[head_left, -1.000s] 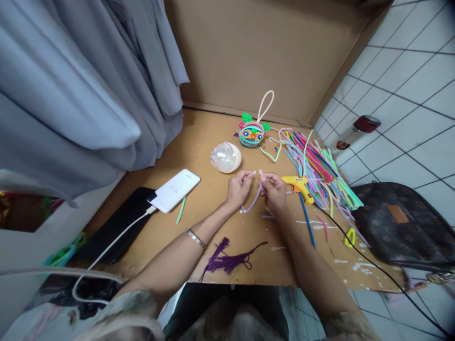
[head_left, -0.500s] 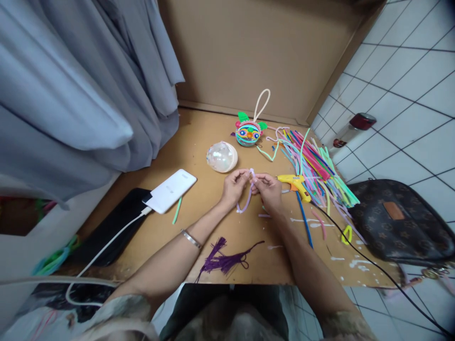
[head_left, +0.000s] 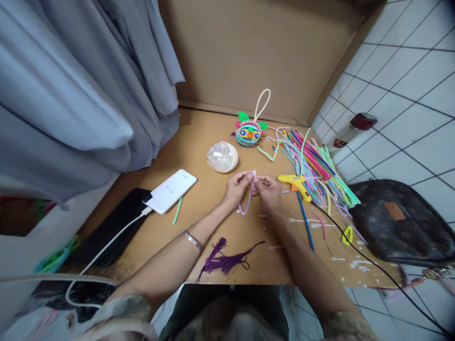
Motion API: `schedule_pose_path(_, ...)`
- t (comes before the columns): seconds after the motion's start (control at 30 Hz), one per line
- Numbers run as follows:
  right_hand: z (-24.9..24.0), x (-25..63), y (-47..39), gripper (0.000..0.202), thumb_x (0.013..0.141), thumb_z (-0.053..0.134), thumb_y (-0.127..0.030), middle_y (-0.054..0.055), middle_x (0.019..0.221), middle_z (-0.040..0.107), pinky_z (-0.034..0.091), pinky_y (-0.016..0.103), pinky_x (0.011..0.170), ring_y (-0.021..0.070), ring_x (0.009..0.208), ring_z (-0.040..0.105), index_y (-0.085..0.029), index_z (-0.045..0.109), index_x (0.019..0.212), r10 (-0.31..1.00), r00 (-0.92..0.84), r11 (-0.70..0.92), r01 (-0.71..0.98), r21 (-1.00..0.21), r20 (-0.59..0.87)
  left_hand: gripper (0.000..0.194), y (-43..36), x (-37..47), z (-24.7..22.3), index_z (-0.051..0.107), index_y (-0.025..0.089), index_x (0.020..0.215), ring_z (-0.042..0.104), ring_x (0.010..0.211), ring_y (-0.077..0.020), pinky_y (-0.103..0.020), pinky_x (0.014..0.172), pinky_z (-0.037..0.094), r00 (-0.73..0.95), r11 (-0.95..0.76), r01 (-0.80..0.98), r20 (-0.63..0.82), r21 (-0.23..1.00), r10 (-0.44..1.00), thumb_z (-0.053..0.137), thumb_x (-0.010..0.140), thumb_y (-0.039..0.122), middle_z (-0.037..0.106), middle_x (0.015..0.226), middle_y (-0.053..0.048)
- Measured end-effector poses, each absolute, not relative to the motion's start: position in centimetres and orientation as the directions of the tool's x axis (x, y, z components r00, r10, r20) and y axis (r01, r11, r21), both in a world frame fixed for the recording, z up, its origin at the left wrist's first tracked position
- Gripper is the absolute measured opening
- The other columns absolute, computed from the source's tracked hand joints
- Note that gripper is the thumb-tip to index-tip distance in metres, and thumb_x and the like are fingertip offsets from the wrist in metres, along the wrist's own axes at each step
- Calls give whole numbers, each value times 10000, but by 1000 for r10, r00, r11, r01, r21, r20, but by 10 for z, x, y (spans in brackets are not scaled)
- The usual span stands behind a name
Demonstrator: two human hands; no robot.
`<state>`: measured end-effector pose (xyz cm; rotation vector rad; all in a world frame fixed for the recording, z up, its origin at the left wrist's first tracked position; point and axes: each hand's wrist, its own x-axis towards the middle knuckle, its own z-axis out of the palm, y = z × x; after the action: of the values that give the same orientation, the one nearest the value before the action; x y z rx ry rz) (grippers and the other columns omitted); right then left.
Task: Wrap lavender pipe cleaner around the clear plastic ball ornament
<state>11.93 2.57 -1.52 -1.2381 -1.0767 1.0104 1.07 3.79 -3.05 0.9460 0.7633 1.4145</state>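
Observation:
Both hands meet over the middle of the table around a lilac pipe cleaner [head_left: 245,208], whose length hangs in a loop below the fingers. My left hand [head_left: 236,188] pinches it from the left with its fingertips. From the right, my right hand [head_left: 268,189] is closed on the same strip, close to the left fingertips. A small bent end of it shows above the fingers. Just beyond the left hand lies a clear plastic ball [head_left: 222,157] with a pale rim. The nozzle of a yellow glue gun [head_left: 296,183] lies beside the right hand.
A decorated ball with a face [head_left: 248,134] stands at the back. Many coloured pipe cleaners [head_left: 316,161] are piled at right, near a brown bag [head_left: 401,222]. Purple tassels [head_left: 225,260] lie in front. At left are a white power bank [head_left: 170,191] and a black tablet-like slab [head_left: 110,229].
Both hands have shifted very slightly to the right with the lilac pipe cleaner. Its hanging loop looks a little narrower. Everything else on the table stays in place.

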Motion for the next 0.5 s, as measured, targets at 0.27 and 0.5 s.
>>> schedule_pose_path(0.27, -16, 114, 22, 355, 626, 734, -531, -31, 514, 621, 545, 265, 452, 125, 436, 578, -204, 618, 697, 967, 243, 68, 44, -997, 77, 460, 37, 11, -32, 668, 152, 775, 504, 551, -73, -214, 567, 417, 58, -47, -493, 87, 869, 995, 867, 601, 528, 594, 608, 47)
schedule_pose_path(0.5, -20, 112, 22, 261, 663, 641, -458, -34, 517, 588, 444, 234, 471, 117, 473, 540, -230, 523, 619, 974, 186, 99, 168, -981, 130, 438, 39, 11, -33, 626, 166, 771, 467, 514, -67, -208, 517, 369, -6, -52, -469, 56, 881, 998, 874, 569, 465, 589, 614, 46)
